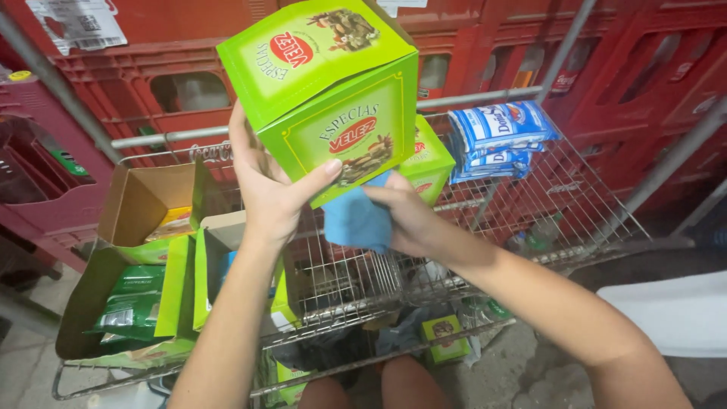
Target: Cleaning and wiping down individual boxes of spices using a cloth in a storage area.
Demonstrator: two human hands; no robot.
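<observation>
My left hand [269,185] holds up a bright green cardboard box [326,91] with a red oval label, gripping its lower left side with the thumb across the front face. My right hand [405,216] is under the box, closed on a blue cloth [356,220] pressed against the box's bottom edge. Both hands are above a wire shopping cart [356,280].
A second green box [428,163] and blue-and-white packets [500,140] sit at the cart's far side. Open cartons with green packets [136,303] stand at the left. Red plastic crates [621,83] are stacked behind. A small green box [443,337] lies below the cart.
</observation>
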